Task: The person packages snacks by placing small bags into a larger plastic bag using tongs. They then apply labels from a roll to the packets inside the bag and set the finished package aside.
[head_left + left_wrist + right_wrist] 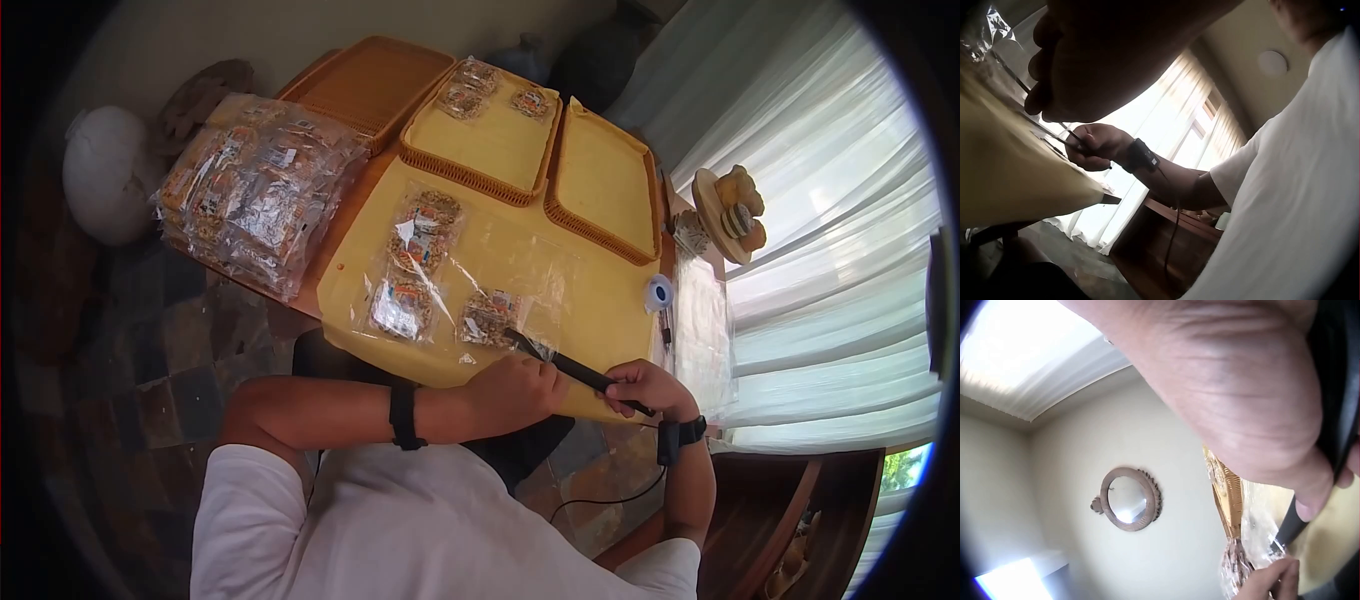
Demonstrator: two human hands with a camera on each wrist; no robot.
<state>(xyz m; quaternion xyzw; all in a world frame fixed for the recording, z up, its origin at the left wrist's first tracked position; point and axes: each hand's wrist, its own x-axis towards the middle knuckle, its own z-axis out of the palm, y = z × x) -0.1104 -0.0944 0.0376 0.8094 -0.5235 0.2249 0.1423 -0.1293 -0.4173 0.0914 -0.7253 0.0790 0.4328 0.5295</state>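
My right hand (645, 388) grips one end of a long, slim black tool (585, 373), thumb along it. In the left wrist view the tool shows two thin arms, like tongs. Its far end reaches the clear plastic bag (540, 318) in front of me. My left hand (518, 388), fingers curled, pinches the near edge of this bag beside the tool's tip; the plastic is partly hidden under the fingers. Inside the clear plastic lie a round grainy cracker pack (487, 318) with a label, another pack (402, 306) to its left and more packs (425, 230) behind.
A large pile of bagged packs (262, 190) stands at the table's left. Along the back are an orange-brown tray (370, 85), a lined wicker tray (485, 150) with a few packs, and another lined tray (605, 185). A tape roll (658, 293) lies at the right edge.
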